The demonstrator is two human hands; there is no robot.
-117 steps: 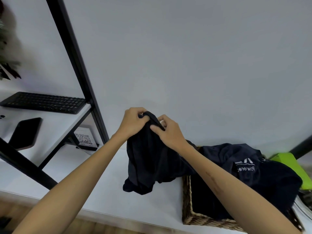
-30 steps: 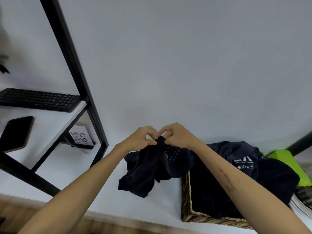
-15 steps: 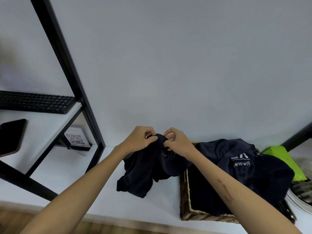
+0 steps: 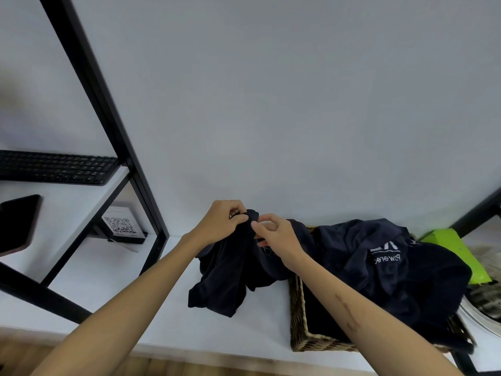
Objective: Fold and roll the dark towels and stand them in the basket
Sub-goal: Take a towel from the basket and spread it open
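Note:
A dark navy towel (image 4: 227, 272) hangs bunched above the white shelf, its lower end touching the surface. My left hand (image 4: 221, 222) grips its top edge. My right hand (image 4: 276, 237) pinches the same edge right beside it, fingers curled into the cloth. To the right stands a woven wicker basket (image 4: 298, 316) with more dark cloth (image 4: 379, 267) heaped in and over it; white lettering shows on that heap. The held towel trails back toward the basket's near left corner.
A black shelf frame post (image 4: 108, 118) rises at the left. A keyboard (image 4: 57, 166) and a dark phone (image 4: 16, 223) lie on the upper shelf, a QR-code card (image 4: 122, 226) below. A green object (image 4: 455, 253) sits right of the basket.
Both hands have kept hold of the towel's top edge, shifting their grip along it. The towel hangs a little lower than several seconds ago.

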